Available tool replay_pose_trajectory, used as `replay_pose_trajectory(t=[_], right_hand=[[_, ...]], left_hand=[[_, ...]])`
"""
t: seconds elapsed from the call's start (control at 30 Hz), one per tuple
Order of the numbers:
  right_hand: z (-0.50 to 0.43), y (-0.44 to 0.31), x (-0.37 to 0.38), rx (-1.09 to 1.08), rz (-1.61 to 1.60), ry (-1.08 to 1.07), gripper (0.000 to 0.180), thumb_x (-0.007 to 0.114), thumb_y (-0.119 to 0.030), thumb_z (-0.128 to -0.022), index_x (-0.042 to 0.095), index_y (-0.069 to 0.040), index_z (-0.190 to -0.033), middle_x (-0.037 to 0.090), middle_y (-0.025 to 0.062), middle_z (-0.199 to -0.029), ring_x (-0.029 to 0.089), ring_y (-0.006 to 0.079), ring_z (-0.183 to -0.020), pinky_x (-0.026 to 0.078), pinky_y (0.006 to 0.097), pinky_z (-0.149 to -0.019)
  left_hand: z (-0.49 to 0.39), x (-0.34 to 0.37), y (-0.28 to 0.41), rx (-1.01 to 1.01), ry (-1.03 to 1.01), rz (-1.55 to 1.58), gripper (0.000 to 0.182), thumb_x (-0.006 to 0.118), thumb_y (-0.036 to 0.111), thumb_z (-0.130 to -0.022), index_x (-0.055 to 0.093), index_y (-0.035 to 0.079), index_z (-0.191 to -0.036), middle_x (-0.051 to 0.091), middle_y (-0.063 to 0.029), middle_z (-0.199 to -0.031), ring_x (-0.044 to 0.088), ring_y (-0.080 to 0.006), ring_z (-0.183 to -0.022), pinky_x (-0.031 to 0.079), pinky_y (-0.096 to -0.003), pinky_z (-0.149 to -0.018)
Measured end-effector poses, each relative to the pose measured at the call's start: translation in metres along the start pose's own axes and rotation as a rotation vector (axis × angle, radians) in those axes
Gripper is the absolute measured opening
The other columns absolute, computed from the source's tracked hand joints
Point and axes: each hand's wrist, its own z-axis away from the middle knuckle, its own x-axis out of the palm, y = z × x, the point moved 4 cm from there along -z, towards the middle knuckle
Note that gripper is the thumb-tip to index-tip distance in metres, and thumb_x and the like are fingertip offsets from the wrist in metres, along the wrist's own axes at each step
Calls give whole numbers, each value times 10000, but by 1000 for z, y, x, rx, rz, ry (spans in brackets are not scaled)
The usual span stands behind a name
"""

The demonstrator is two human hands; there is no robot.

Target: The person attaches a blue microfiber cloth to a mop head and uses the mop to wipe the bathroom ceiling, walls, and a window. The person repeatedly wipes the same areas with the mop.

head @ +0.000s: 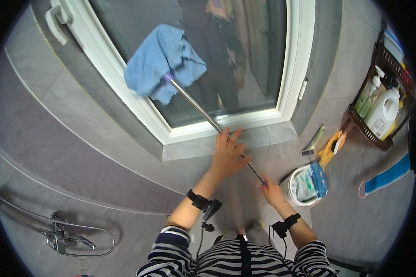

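Note:
A metal pole [197,105] slants up and away from me. A blue cloth [149,65] covers the head at its far end and lies against the window glass [260,69] and the left side of the white frame [105,52]. My right hand [274,194] grips the pole's near end, close to a purple part. Higher up, my left hand [227,155] is loosely around the pole, fingers spread across it. The head under the cloth is hidden.
A window handle [57,22] juts out at upper left. On the right are a white bucket [291,199], a brush [313,140], a yellow cloth [329,149], a blue strap [388,175] and a brown basket [362,130] of bottles. A shower mixer [60,239] is at lower left.

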Motion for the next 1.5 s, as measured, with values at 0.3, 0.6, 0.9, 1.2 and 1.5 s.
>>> replay_pose_trajectory(t=[0.3,0.6,0.9,1.2,1.5], right_hand=[[109,46,-118,-44,451,379,399,699,-236,-764,578,-137,-1131,639,138,-776,639,314,-679,503,410,-598],[204,3,-311,135,930,639,382,708,-223,-749,612,-72,-1086,556,112,-756,564,274,-665,447,385,-609],[275,13,-315,243,1072,693,329,692,-203,-801,616,-72,-1093,597,116,-801,589,261,-662,468,359,-593],[201,-7,-231,-17,802,491,354,704,-222,-773,612,-82,-1085,629,125,-795,612,299,-653,483,390,-585],[178,-60,-172,-193,746,458,338,682,-282,-789,616,-67,-1041,614,125,-748,598,304,-618,463,392,-542]], left_hand=[[28,71,79,-64,34,89,621,689,596,-700,549,157,-1117,178,-165,-1494,37,-473,-1363,123,-659,-1033],[-76,99,211,159,139,505,670,722,457,-722,486,101,-1239,98,-237,-1492,7,-470,-1371,71,-659,-1049],[-100,86,250,285,-74,712,437,747,265,-696,543,67,-1029,413,-164,-1254,312,-368,-1240,312,-530,-1011],[-17,48,136,43,19,496,198,690,144,-659,539,62,-757,524,-81,-801,502,-277,-862,476,-379,-675],[42,7,79,-45,18,400,188,681,126,-672,516,61,-733,499,-82,-765,486,-291,-813,464,-401,-706]])
